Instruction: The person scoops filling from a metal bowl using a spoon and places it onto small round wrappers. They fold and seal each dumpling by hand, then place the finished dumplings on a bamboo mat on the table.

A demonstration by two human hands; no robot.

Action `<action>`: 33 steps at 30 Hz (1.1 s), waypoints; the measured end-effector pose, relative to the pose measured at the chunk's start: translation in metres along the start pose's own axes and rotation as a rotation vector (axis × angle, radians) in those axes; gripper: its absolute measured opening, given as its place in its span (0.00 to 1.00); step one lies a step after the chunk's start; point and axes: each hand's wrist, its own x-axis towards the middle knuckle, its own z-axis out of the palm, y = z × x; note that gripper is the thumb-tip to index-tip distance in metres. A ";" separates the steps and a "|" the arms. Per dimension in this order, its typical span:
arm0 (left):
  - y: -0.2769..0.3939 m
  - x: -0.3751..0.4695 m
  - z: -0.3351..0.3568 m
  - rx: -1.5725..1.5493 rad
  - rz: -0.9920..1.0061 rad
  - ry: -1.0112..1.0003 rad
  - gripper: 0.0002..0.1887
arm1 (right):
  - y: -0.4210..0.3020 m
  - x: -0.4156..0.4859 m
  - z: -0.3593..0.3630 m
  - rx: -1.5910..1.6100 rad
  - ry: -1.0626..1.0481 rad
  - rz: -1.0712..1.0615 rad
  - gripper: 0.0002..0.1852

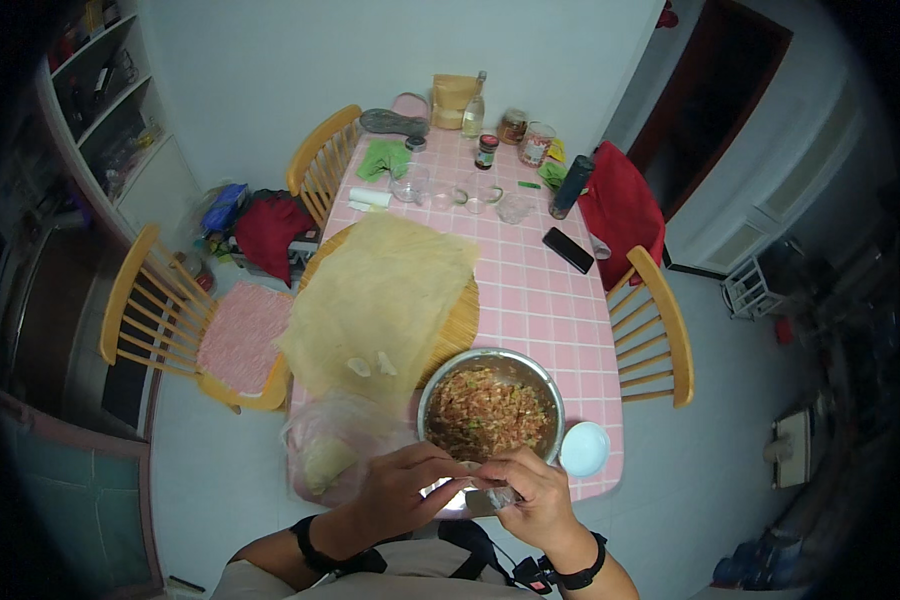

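My left hand and my right hand meet at the table's near edge, just before a steel bowl. Their fingertips pinch a small pale piece, seemingly a dough wrapper, mostly hidden by the fingers. A flat metal blade-like tool is also in my right hand; its full shape is hidden. Chopped meat filling with green bits fills much of the bowl. Left of it, a clear plastic bag holds a stack of pale wrappers. Two small pale dumplings lie on a yellowish cloth.
The cloth covers most of a round woven tray. A white bowl stands by the right table edge. Farther back are a phone, a dark flask, glass cups, jars and a bottle. Wooden chairs flank the table.
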 end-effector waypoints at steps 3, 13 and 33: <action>-0.004 -0.005 -0.002 0.031 -0.027 -0.045 0.10 | 0.005 -0.003 0.010 -0.011 -0.001 0.013 0.19; -0.109 -0.034 -0.017 0.355 -0.052 -0.066 0.04 | 0.022 -0.006 0.036 0.045 0.105 0.248 0.20; -0.303 -0.043 -0.086 0.489 -0.402 -0.242 0.08 | 0.041 -0.042 0.043 0.055 0.083 0.447 0.11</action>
